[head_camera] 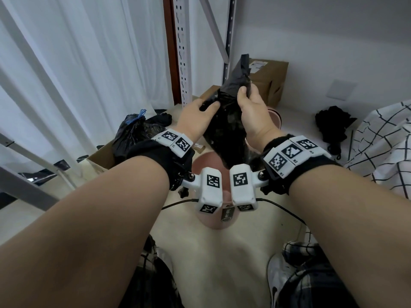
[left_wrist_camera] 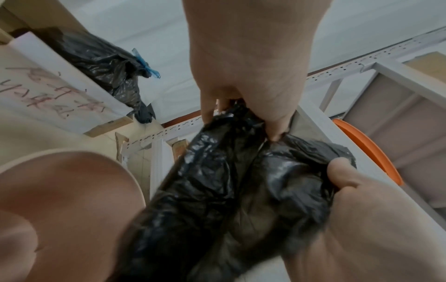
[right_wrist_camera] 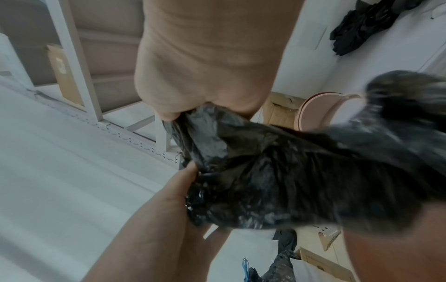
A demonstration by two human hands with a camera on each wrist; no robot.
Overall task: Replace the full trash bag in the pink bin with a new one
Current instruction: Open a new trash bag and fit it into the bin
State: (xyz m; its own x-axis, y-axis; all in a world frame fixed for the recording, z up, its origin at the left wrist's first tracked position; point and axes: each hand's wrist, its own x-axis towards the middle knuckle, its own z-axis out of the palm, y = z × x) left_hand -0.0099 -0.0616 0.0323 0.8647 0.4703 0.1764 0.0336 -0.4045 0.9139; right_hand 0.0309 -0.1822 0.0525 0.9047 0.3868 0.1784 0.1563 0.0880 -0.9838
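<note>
Both hands hold a limp, crumpled black trash bag [head_camera: 226, 132] up by its top, and it hangs down to the mouth of the pink bin [head_camera: 205, 162] on the floor between my forearms. My left hand [head_camera: 206, 106] grips the bag's left edge and my right hand [head_camera: 245, 91] pinches its top corner. The left wrist view shows the left hand [left_wrist_camera: 241, 122] pinching the bag [left_wrist_camera: 217, 181] beside the bin's rim [left_wrist_camera: 72, 190]. In the right wrist view the right hand [right_wrist_camera: 205, 110] pinches the bag [right_wrist_camera: 289, 171]. A tied full black bag [head_camera: 133, 132] with a blue tie sits in a cardboard box at the left.
A second pink bin [head_camera: 275, 116] stands behind the bag, with cardboard boxes [head_camera: 269, 81] against the wall. A metal shelf post [head_camera: 183, 52] rises at centre back and white curtains hang at the left. Dark cloth [head_camera: 332, 123] and a checked fabric [head_camera: 382, 147] lie at the right.
</note>
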